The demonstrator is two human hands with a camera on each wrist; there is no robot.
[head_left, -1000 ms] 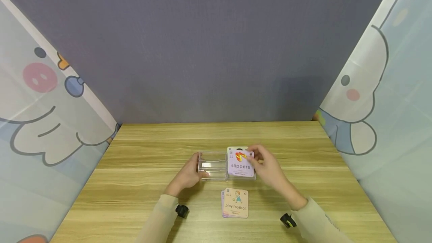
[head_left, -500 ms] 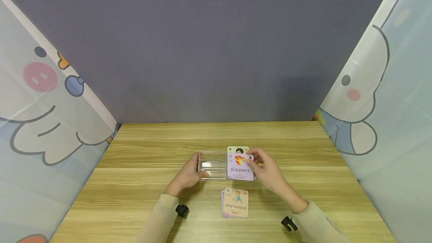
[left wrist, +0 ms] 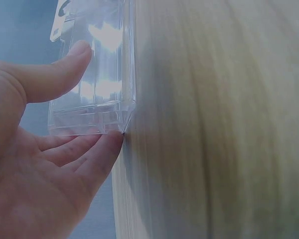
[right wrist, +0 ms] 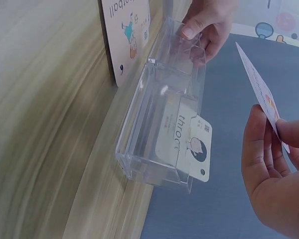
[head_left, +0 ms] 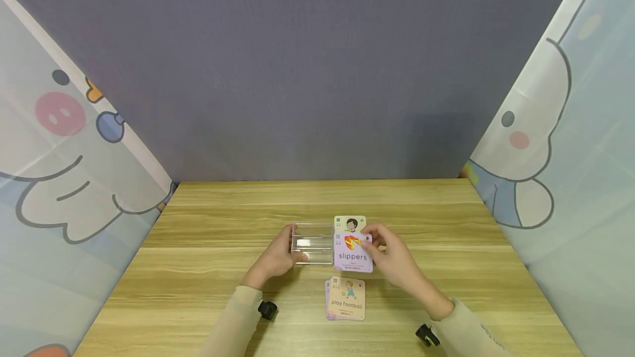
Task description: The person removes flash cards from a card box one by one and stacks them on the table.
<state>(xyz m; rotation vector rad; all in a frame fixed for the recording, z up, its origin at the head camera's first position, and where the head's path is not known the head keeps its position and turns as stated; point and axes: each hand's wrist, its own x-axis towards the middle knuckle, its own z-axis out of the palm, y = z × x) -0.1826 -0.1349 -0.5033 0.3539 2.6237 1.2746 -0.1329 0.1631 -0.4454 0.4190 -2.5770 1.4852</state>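
My left hand (head_left: 278, 253) holds the left end of a clear plastic box (head_left: 312, 244), thumb at the near side and fingers at the far side. My right hand (head_left: 394, 255) pinches a lilac flash card (head_left: 353, 257) marked "slippers" by its right edge. In the right wrist view this card (right wrist: 259, 82) is raised above the box (right wrist: 139, 119). A cream "throat" flash card (right wrist: 184, 139) with a child's picture stands in the box's right part, its top sticking out at the back. Nearer the person, a "play football" card (head_left: 347, 297) lies on top of a lilac card.
The wooden table (head_left: 213, 214) carries everything. A dark grey partition (head_left: 317, 70) rises along its back edge, with cartoon-print curtains (head_left: 526, 125) at both sides. Small black wrist cameras (head_left: 268, 309) sit on both forearms.
My right hand has brought the "slippers" card a little toward the person, uncovering more of the card standing behind it. My left hand and the box have stayed put.
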